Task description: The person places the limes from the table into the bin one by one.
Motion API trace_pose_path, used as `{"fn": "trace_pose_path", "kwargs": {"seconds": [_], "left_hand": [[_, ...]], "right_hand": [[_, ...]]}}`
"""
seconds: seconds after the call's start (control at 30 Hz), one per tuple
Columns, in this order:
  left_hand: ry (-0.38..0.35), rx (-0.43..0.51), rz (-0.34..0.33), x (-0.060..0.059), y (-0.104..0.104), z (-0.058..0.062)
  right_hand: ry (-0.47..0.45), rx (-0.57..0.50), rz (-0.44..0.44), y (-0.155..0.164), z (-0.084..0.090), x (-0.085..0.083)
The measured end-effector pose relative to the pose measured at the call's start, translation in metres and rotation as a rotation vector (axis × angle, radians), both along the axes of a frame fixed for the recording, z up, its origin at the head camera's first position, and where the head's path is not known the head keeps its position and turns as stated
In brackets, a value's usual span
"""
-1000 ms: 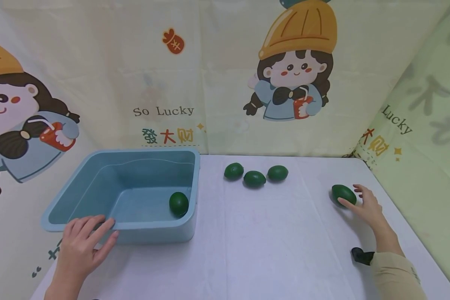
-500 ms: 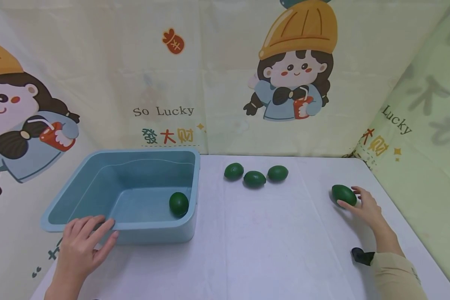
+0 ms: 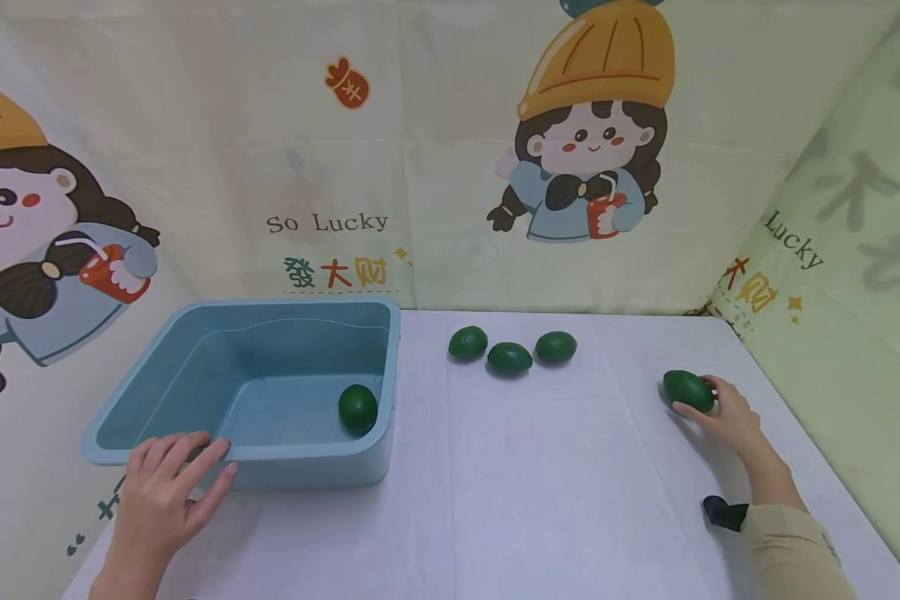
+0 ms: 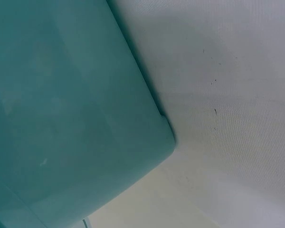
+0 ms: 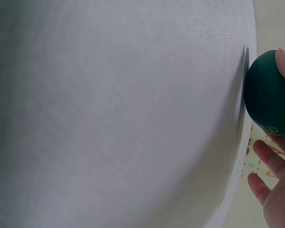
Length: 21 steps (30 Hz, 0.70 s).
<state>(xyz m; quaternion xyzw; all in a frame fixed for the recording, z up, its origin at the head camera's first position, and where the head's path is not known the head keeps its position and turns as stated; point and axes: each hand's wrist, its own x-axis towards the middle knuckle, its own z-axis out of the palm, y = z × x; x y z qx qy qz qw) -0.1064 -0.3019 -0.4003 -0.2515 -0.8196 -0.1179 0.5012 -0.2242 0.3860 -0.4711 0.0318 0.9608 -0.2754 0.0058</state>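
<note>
**My right hand on a green lime, my left at the tub**

My right hand (image 3: 723, 410) is wrapped round a dark green lime (image 3: 688, 390) that sits on the desk (image 3: 540, 500), well to the right of the blue plastic tub (image 3: 307, 462). My fingers (image 3: 708, 385) curl over its far side and my thumb presses its near side; in the right wrist view the lime (image 5: 270, 92) sits against my fingertips, with the other fingers (image 5: 270, 159) loose below it.

My left hand (image 3: 167, 492) rests at the tub's near left corner, fingers (image 3: 195, 454) straight and laid against the rim, gripping nothing. The left wrist view shows only the tub's wall (image 4: 71, 118) and the white cloth.

Inside the tub, in its near right corner, lies another lime (image 3: 357, 407). Three more limes (image 3: 509, 357) sit in a row just right of the tub's far corner.
</note>
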Motion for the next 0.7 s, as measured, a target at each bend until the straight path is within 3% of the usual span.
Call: {"fn": "trace_pose_path", "kwargs": {"seconds": [0.7], "left_hand": [[0.037, 0.014, -0.024, 0.0002, 0.0031, 0.0036]], "right_hand": [[-0.013, -0.006, 0.005, 0.0005, -0.0018, -0.0036]]}}
